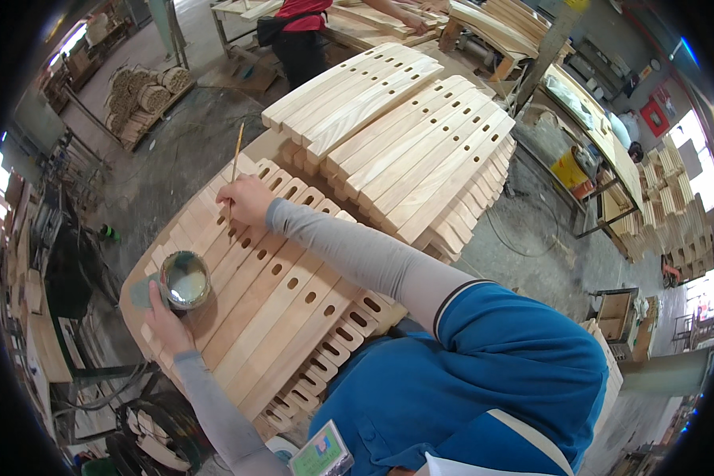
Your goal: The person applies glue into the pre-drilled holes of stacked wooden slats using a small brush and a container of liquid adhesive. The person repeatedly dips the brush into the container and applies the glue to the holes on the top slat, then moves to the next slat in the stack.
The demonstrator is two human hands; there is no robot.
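Observation:
In my right hand (247, 201), closed in a pinch, is a thin wooden stick (238, 151); whether it is a brush cannot be told. Its lower end points down at an oval slot in one of the pale wooden slats (242, 305). These slats lie side by side in a stack in front of me, each with slots cut near the end. My left hand (169, 327) grips a shiny round can (186, 279) at its left side, over the slats. Whitish liquid shows inside it. A flat grey-green piece (143, 293) sticks out beside my fingers.
Two more stacks of slotted slats (420, 151) stand beyond my right arm. A person in a red top (297, 9) works at a far bench. To the right is a table (591, 119) with a yellow bucket (571, 168) by it. Bundled wood pieces (147, 95) sit on the floor at the far left.

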